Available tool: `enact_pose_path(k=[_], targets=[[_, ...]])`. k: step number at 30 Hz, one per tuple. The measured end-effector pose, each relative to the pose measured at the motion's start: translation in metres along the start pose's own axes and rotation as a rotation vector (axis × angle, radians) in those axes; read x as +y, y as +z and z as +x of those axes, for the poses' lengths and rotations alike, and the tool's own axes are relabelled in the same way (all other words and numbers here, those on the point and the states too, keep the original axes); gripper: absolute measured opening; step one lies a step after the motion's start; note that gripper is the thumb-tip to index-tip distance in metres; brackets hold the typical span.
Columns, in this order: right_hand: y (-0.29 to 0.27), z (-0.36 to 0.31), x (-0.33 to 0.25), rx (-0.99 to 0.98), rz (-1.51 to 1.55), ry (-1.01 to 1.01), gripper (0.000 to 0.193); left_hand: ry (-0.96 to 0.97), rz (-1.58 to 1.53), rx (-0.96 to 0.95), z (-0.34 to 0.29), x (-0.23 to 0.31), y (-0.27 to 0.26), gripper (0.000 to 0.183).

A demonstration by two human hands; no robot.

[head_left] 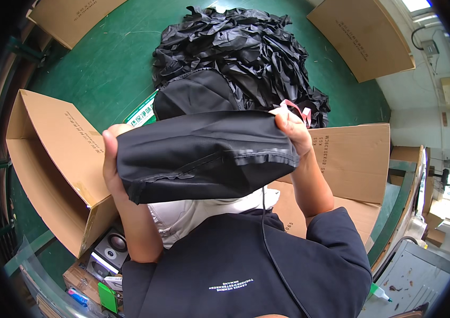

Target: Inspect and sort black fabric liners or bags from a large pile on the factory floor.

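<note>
Both hands are gripping one black fabric piece (198, 143), which is hanging in the air over the person's lap, in front of the near edge of a black fabric pile (230, 53). The left hand (115, 164) is pinching the piece's left end, thumb upright on the outside; the right hand (295, 130) is clasping its upper right corner. Most of the fingers are hiding behind the cloth, so how deep they are reaching I cannot tell. A stitched seam is running across the near face, its paler, shinier stretch showing toward the right end.

The pile is lying on the green surface (103, 63), between the two cardboard flaps at its far left and far right corners. An open carton (55, 132) is standing at the left, and a pink ribbon (306, 114) is showing just beside the right hand.

For good handling, both ends should be bearing even tension, since the middle is sagging into folds. The right thumb should preferably be pressing clear of the seam, and the hold should be staying light, as thin cloth is probably creasing easily.
</note>
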State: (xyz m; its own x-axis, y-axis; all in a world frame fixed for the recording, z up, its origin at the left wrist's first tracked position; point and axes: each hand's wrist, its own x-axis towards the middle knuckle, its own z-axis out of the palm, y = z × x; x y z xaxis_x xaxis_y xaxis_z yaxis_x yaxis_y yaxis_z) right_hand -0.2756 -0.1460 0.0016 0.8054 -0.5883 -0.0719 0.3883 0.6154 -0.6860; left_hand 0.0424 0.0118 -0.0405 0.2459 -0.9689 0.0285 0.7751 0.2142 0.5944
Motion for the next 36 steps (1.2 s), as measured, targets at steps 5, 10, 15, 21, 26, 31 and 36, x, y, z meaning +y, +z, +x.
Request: enact_pose_path(k=[5, 10, 15, 21, 26, 31, 36], targets=[[0.003, 0.025, -0.011, 0.092, -0.355, 0.083, 0.019, -0.045, 0.126, 0.254, 0.014, -0.005, 0.021, 0.035], [-0.036, 0.062, -0.012, 0.163, -0.375, 0.097, 0.013, -0.124, 0.246, 0.319, 0.042, -0.01, 0.017, 0.031], [-0.043, 0.119, -0.019, 0.262, -0.505, 0.032, 0.017, -0.257, 0.015, 0.352, 0.082, -0.012, -0.004, 0.029], [-0.104, 0.182, 0.015, 0.466, -0.912, 0.059, 0.018, -0.177, 0.234, 0.566, 0.116, -0.055, -0.083, 0.031], [-0.148, 0.151, 0.06, 0.601, -0.64, 0.142, 0.017, -0.191, 0.518, 0.522, 0.117, -0.087, -0.101, 0.03], [-0.127, 0.114, 0.074, 0.683, -0.399, 0.066, 0.014, -0.189, 0.668, 0.532, 0.112, -0.092, -0.103, 0.034], [-0.12, 0.1, 0.073, 0.755, -0.318, -0.115, 0.012, -0.157, 0.635, 0.629, 0.1, -0.091, -0.067, 0.032]])
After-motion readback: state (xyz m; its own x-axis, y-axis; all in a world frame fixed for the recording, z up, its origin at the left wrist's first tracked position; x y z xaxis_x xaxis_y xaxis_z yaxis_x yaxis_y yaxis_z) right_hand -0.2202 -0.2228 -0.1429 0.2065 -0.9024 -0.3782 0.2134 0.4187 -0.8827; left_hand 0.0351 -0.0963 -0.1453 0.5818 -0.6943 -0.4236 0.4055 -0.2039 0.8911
